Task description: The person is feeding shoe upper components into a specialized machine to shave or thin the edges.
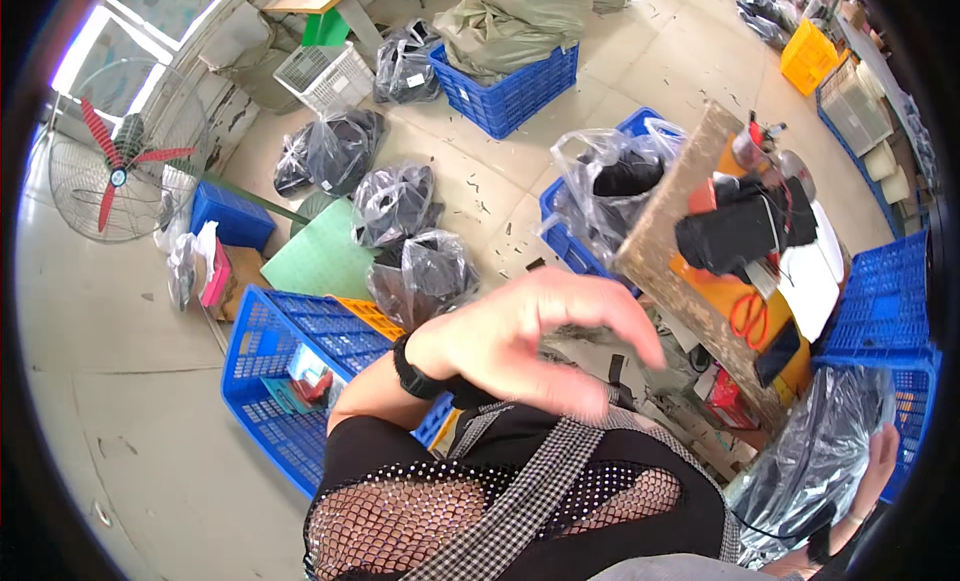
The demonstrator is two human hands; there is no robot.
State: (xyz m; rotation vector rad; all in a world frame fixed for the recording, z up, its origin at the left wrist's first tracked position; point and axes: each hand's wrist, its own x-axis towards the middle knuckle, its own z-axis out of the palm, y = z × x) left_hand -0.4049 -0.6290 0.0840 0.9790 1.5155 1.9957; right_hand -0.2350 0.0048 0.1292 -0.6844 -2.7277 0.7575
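Nearest me, a black mesh garment (520,501) with checked trim lies across my lap. My left hand (530,341) hovers just above it, fingers loosely curled, gripping nothing. My right hand (872,471), cut off at the rim, is closed on a clear plastic bag (815,461) of dark cloth. Beyond sit a blue crate (270,381), a cluttered worktable (680,271), and bagged bundles on the pale tiled floor (100,311); a red-bladed fan (115,166) stands far left
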